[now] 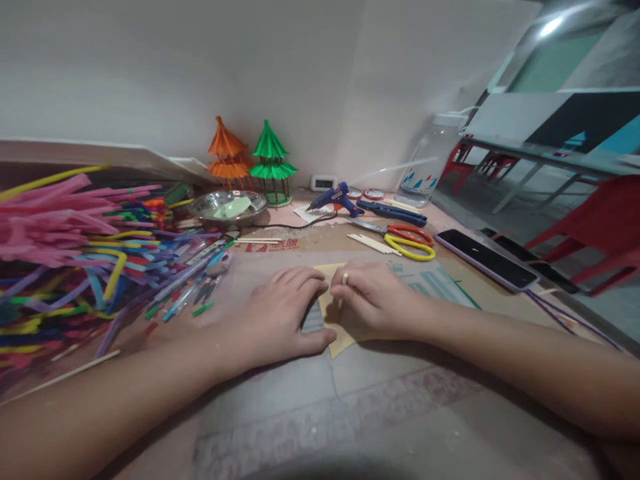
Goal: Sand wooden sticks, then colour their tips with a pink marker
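A yellow sheet, paper or thin foam, lies on the work surface between my hands. My left hand rests flat over its left edge, thumb stretched out and fingers slightly bent, gripping nothing. My right hand is closed above the sheet in a pinch. A short pale wooden stick pokes out between its fingertips; most of its length is hidden by the fingers. Whether the stick touches the sheet cannot be made out. Under the hands is a greyish, translucent covering.
Piled pipe cleaners crowd the left. Behind stand orange and green pagoda models, a metal bowl, a blue glue gun and a clear bottle. Pliers, scissors and a phone lie right.
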